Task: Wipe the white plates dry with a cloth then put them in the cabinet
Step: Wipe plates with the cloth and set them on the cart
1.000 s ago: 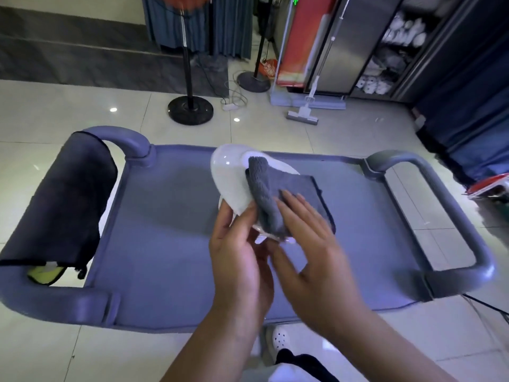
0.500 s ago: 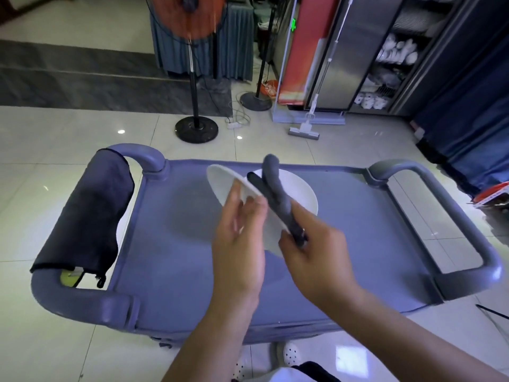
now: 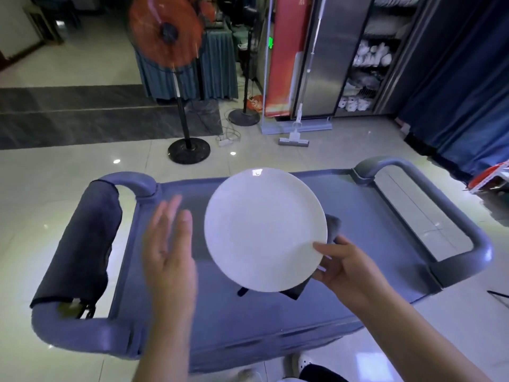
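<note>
The right hand (image 3: pixel 349 267) pinches the white plate (image 3: pixel 265 230) and cloth (image 3: pixel 333 224) at 4 o'clock; left hand (image 3: pixel 168 244) is flat, holding nothing. The cabinet (image 3: pixel 366 59) trip is left.

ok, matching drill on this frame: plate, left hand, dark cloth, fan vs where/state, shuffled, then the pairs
Things:
1. plate
2. left hand
3. dark cloth
4. fan

States:
A. draped over the cart's left handle
B. open, touching nothing
C. standing on the floor beyond the cart
D. held in the right hand over a grey cloth

Pairs: 1-D, 2-B, 3-A, 4-C
</note>
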`<state>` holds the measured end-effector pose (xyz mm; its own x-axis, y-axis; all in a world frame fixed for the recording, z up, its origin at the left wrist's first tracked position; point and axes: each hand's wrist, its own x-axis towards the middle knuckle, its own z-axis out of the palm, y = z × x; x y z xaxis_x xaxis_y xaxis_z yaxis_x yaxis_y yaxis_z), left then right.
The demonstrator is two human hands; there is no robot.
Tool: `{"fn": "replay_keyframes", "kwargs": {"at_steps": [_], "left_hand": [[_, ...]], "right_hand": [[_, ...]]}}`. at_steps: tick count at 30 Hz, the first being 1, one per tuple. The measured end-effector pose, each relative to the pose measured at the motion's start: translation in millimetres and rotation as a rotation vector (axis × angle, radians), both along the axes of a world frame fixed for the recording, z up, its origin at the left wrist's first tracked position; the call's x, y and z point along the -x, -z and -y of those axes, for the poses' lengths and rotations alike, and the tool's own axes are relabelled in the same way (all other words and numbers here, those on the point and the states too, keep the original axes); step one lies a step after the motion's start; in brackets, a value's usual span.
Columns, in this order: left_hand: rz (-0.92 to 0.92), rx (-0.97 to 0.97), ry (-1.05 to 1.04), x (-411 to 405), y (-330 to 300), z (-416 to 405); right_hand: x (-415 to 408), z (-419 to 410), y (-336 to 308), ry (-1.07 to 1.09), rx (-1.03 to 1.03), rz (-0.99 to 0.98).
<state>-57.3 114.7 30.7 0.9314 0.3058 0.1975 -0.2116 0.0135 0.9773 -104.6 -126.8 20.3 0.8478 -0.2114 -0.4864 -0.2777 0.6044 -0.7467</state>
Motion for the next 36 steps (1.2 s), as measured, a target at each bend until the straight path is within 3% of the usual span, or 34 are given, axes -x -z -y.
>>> {"fn": "replay_keyframes", "kwargs": {"at_steps": [3, 6, 18, 21, 23, 25, 27, 29, 36], "left_hand": [[-0.335, 0.418, 0.507, 4.7, 4.1, -3.3], [-0.341, 0.512, 0.769, 18.4, 9.3, 10.6], [-0.249, 0.412, 0.673, 22.2, -5.8, 45.4], [-0.246, 0.404, 0.670, 21.3, -10.0, 55.4], [-0.254, 0.408, 0.667, 20.2, -11.5, 62.4], [-0.263, 0.430, 0.663, 20.2, -13.8, 72.0], [-0.259, 0.481, 0.656, 20.7, -15.0, 80.5], [-0.258, 0.551, 0.616, 20.1, -15.0, 87.5], [-0.244, 0.579, 0.438, 13.9, -0.3, 84.6]], "right_hand": [[1.8, 7.3, -2.5, -0.030, -0.041, 0.036], [1.0, 12.3, -3.2, -0.009, -0.066, 0.027], [-13.2, 79.9, -27.3, 0.184, 0.129, 0.062], [-21.0, 84.4, -53.6, 0.205, 0.404, 0.250], [-29.1, 76.3, -74.8, 0.181, 0.656, 0.520], [-41.8, 65.8, -85.2, 0.010, 0.967, 0.752], [-61.2, 53.9, -78.8, -0.187, 1.379, 0.828], [-74.4, 47.3, -61.5, -0.295, 1.560, 0.806], [-47.0, 40.6, -7.5, -0.639, 1.185, 0.629]]}}
